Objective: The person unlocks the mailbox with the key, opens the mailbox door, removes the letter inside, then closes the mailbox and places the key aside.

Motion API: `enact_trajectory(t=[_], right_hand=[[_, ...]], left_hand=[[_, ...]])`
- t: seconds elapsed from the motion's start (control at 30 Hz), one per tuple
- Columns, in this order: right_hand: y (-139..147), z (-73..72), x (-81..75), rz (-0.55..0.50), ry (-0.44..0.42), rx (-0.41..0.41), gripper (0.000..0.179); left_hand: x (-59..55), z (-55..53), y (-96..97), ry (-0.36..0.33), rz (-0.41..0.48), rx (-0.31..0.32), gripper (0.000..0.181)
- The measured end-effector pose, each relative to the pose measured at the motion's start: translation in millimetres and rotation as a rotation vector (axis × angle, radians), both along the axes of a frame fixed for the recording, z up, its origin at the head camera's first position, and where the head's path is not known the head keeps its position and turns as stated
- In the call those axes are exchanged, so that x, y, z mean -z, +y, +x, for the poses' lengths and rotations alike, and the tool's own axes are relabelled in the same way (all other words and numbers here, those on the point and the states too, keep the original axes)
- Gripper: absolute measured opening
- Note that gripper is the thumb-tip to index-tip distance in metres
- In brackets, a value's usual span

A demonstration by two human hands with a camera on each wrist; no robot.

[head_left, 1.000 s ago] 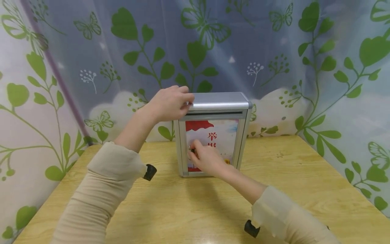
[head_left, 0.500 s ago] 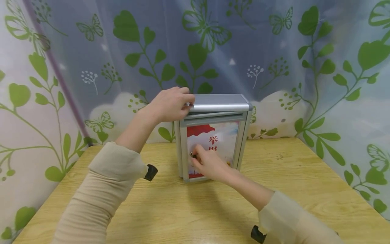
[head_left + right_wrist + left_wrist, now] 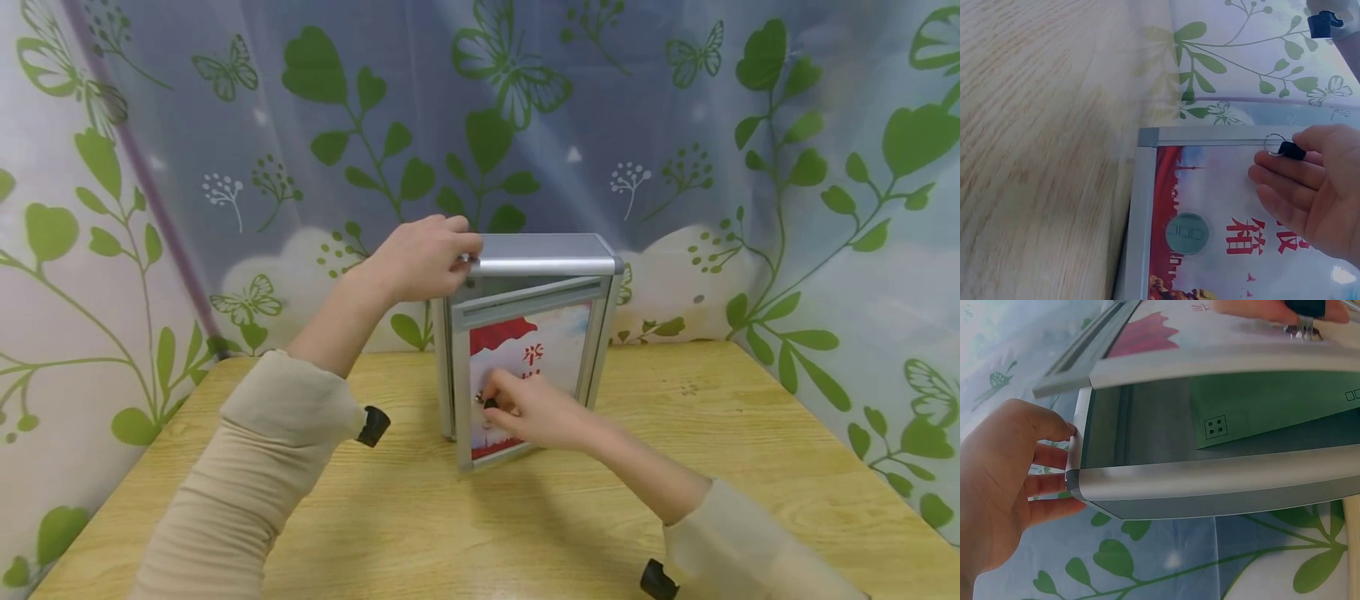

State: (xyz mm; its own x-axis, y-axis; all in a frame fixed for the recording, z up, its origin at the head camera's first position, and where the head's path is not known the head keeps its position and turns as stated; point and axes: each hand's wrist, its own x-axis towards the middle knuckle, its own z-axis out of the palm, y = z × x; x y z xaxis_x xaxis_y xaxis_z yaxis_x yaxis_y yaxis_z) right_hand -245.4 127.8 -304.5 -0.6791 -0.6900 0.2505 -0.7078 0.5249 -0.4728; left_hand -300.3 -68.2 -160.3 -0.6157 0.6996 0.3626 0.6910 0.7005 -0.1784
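Observation:
A silver metal letter box (image 3: 547, 245) stands upright on the table, its front door (image 3: 558, 333) partly swung out on the left side. Red characters mark the white poster on the door. My left hand (image 3: 426, 260) grips the box's top left corner, thumb and fingers around the edge in the left wrist view. With thumb and forefinger, my right hand (image 3: 542, 410) pinches a black-headed key (image 3: 1292, 150) at the door's lock. A metal ring (image 3: 1267, 144) hangs from the key. Inside the box, a green sheet or envelope (image 3: 1260, 409) with printed squares shows through the gap.
The wood-grain table (image 3: 375, 517) extends around the box on both sides and in front. Behind it hangs a curtain (image 3: 570, 100) with green leaves and butterflies. A round greenish disc (image 3: 1187, 234) sits on the door's lower part in the right wrist view.
The door has swung from closed to partly open, its left edge coming toward me. My right hand has moved slightly down and right with the key. My left hand keeps its grip on the corner.

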Motion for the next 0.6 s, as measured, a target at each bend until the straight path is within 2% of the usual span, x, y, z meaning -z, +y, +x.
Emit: enact_trajectory(t=[0.2, 0.47, 0.6], right_hand=[[10.4, 2.2, -5.0, -0.018, -0.121, -0.094, 0.012], [24.5, 3.5, -11.4, 0.014, -0.191, -0.177, 0.015], [30.4, 4.1, -13.6, 0.024, -0.195, -0.196, 0.016]], left_hand=[[-0.1, 1.1, 1.0, -0.003, -0.003, -0.004, 0.019], [-0.2, 3.2, 0.5, -0.006, -0.002, -0.010, 0.017], [0.7, 2.8, 0.6, 0.001, -0.004, -0.012, 0.016]])
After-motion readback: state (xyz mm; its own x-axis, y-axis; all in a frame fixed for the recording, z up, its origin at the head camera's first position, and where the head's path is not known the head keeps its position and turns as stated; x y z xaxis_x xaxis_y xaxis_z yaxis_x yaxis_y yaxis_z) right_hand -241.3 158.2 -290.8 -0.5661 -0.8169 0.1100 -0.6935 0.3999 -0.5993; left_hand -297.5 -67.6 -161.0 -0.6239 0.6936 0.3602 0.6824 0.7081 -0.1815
